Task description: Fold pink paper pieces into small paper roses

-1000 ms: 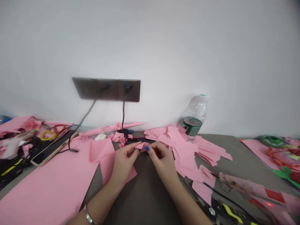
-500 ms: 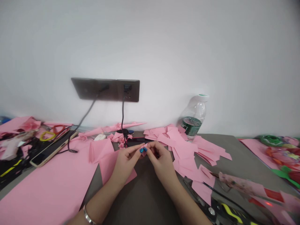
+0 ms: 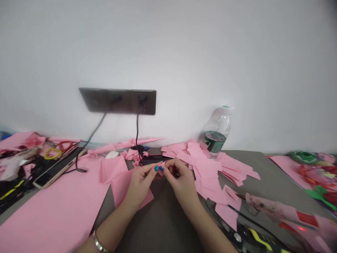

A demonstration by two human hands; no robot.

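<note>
At the left edge of the grey table lies a large pink sheet, and beyond it a phone with a cable plugged in. Moving in from there, my left hand has its thumb and forefinger closed on the small pink piece. The piece sits just above the tabletop at the middle of the view, in front of the wall socket. My right hand pinches the same piece from the other side, so the blue-nailed fingertips of both hands almost touch.

Most of the piece is hidden by my fingers. As far as I can judge, its long axis runs across the view from one hand to the other, and a small corner points away from me toward the wall.

To crease it well, I would keep both pinches close to the fold line, line up the edges before pressing, and run a nail along the fold instead of squeezing in one spot.

To the right are the loose pink cut pieces, with a clear bottle behind them.
</note>
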